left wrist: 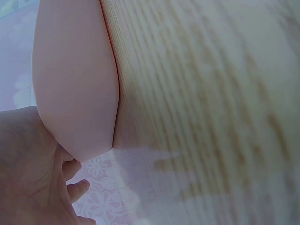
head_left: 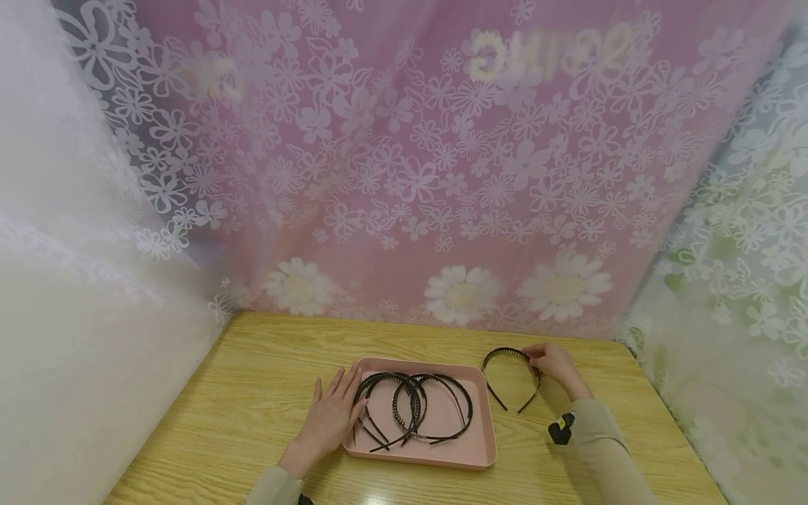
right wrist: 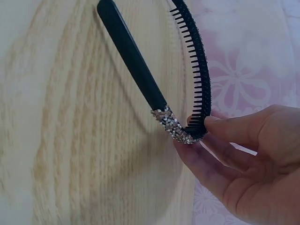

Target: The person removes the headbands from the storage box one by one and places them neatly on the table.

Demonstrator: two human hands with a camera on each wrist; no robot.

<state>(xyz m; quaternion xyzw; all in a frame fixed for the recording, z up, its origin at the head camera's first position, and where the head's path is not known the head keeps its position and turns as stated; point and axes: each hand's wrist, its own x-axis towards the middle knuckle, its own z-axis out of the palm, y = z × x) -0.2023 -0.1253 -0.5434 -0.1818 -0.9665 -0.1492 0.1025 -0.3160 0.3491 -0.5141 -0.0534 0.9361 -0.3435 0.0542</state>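
In the head view, a black toothed headband is at the right of the tray, its two ends pointing toward the near side. My right hand pinches it between thumb and fingers at its right side. The right wrist view shows the headband up close, with comb teeth inside and silvery glitter on its outer face, in the grip of the right hand. My left hand rests with straight fingers on the left rim of the pink tray. Several black headbands lie overlapping inside this tray.
Under everything is a wood-grain table. A pink flowered curtain hangs along its back edge, with a pale cloth at the left and a flowered cloth at the right.
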